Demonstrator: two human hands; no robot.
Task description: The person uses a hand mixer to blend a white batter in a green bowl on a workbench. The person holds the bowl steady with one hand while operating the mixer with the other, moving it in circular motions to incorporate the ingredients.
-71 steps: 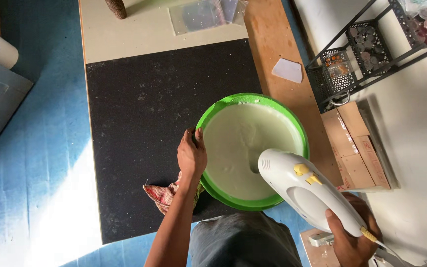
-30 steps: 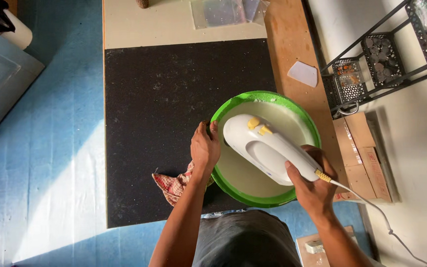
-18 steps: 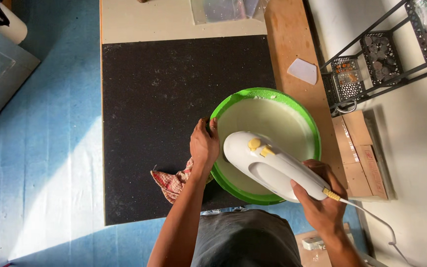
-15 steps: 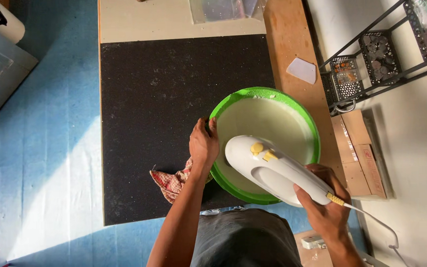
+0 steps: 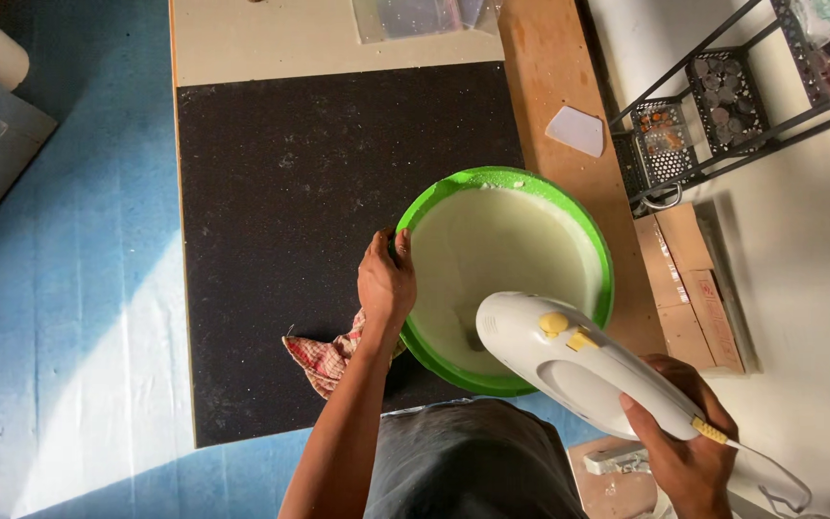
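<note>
**Mixer over a full bowl of pale batter**

The left hand (image 5: 386, 284) gripped the near-left rim of the green bowl (image 5: 434, 207), fingers hooked over the edge. The right hand (image 5: 686, 452) was closed around the rear of the handle of a white hand mixer (image 5: 578, 360) with yellow buttons. The mixer's front end hung over the near side of the bowl; its beaters could not be made out from above. The bowl sat on a black mat (image 5: 300, 211) at the table's front edge, well filled with smooth, cream-coloured batter (image 5: 501, 255). A red checked cloth (image 5: 324, 354) lay partly under the bowl.

The batter stood high against the rim, so beaters tilted or lifted while spinning would likely throw it over the edge. The bowl sat near the table's front edge on a bunched cloth, and a slack left-hand grip might let it slide or tip. The cord (image 5: 770, 471) trailed off by the right wrist and could snag.

A clear plastic packet (image 5: 415, 17) lay at the far edge of the table. A small pale scraper (image 5: 576, 130) rested on the wooden board (image 5: 549, 86) to the right. Flat brown cardboard boxes (image 5: 694, 288) lay beside the bowl, below a black wire rack (image 5: 713, 106) holding small jars.
</note>
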